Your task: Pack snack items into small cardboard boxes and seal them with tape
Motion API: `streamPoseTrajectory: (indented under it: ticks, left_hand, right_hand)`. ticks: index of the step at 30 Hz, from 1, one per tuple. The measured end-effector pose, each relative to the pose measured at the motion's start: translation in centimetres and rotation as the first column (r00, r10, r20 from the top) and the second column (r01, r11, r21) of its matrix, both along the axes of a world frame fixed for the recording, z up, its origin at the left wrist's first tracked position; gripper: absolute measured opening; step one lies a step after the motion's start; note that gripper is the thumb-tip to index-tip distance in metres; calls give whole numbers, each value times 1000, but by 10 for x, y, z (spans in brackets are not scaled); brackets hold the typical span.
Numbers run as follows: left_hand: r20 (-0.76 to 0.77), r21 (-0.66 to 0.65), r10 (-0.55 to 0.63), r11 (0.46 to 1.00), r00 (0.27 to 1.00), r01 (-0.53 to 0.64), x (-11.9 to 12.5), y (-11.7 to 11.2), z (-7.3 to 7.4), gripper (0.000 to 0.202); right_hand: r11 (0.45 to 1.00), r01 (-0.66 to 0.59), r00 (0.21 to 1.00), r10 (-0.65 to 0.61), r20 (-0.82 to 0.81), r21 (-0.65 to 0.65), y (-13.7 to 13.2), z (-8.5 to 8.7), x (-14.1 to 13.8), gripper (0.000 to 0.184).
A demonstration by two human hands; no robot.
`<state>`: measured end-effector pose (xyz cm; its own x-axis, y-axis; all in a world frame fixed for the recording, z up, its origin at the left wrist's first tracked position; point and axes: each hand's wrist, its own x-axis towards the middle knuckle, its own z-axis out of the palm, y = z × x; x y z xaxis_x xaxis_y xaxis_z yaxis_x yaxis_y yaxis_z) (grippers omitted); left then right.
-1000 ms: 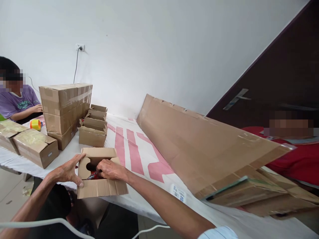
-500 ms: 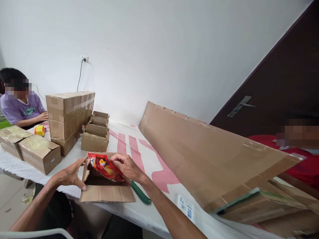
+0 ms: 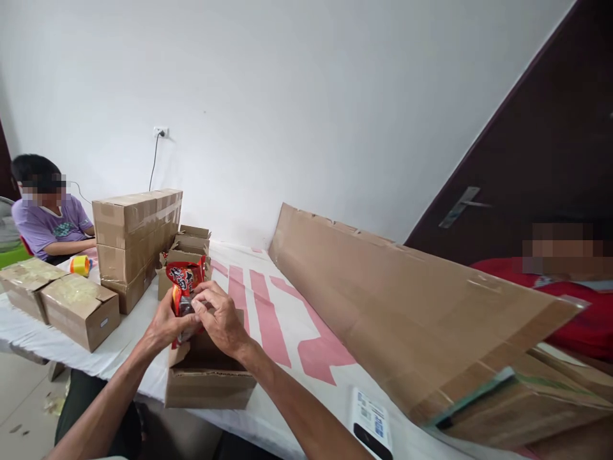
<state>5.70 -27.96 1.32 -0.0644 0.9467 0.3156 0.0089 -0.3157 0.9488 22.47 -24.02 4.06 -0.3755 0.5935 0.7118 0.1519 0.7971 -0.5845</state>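
A red printed packet [image 3: 184, 276] with a dark patch on its lower part is held upright above an open cardboard box [image 3: 209, 391]. My left hand [image 3: 165, 324] grips the packet's left and lower side, thumb across the front. Bent fingers of my right hand [image 3: 219, 317] pinch at the packet's right side; the exact grip is partly hidden. The box stands at the near table edge under both hands, its inside in shadow. Right behind the packet are several open cardboard boxes [image 3: 191, 244] in a row.
Taped boxes [image 3: 138, 220] are stacked at the back left, with more closed boxes [image 3: 79, 306] and a yellow tape roll [image 3: 80, 265] nearby. A large cardboard sheet [image 3: 383, 300] leans along the right. A white printed card [image 3: 371, 412] lies front right. Two people sit at the sides.
The red packet has been raised out of the box and turned upright. My left hand has moved from the box edge onto the packet. The box's near flap now hangs down.
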Motion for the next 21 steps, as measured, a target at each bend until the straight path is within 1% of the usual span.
streamPoseTrajectory:
  ticks: [1,2,3,4,5,6,7,8,9,10,11,12,14,16,21]
  left_hand:
    - [58,-19,15,1000,998,-14,-1,3,0,81]
    - [109,-43,9,999,994,-4,-4,6,0,76]
    - [150,-66,-11,998,989,21,-8,8,-1,72]
    - [181,-84,-38,995,983,54,-13,10,-1,70]
    - [202,-94,-66,992,977,87,-16,12,-2,67]
    - [217,-100,-96,988,971,120,-20,13,-2,65]
    - [232,-103,-127,983,964,154,-22,15,-2,64]
    - [248,-106,-158,976,956,189,-23,16,-2,63]
    - [264,-111,-185,969,947,220,-24,18,-2,62]
    - [275,-119,-206,962,939,246,-23,19,-2,60]
    - [280,-130,-224,955,934,268,-23,20,-2,60]
    - [280,-142,-240,947,929,287,-22,22,-2,59]
    - [276,-158,-258,938,926,308,-22,25,-3,58]
    - [281,-157,-246,942,928,297,-23,29,-5,57]
    - [284,-130,-144,974,948,187,-30,46,-20,60]
  right_hand:
    - [1000,13,1000,-13,-17,19,2,0,1,15]
    - [999,52,997,-51,-50,14,6,-1,3,15]
    - [995,100,991,-102,-89,-25,12,-3,5,21]
    - [986,134,982,-146,-117,-102,19,-5,8,31]
    - [969,133,979,-161,-126,-206,27,-8,11,42]
    - [943,87,983,-133,-123,-321,35,-11,13,51]
    - [906,5,990,-63,-123,-424,42,-15,14,58]
    - [860,-95,990,31,-135,-501,48,-18,14,60]
    - [816,-189,980,121,-158,-546,52,-22,14,60]
    - [782,-262,964,184,-192,-566,55,-26,13,59]
    - [762,-307,950,214,-226,-570,57,-28,12,56]
    - [753,-328,942,218,-253,-570,58,-31,10,54]
    - [751,-329,939,193,-286,-572,60,-34,9,52]
    - [755,-321,938,168,-305,-572,61,-36,9,50]
    - [775,-292,930,94,-354,-561,67,-39,14,51]
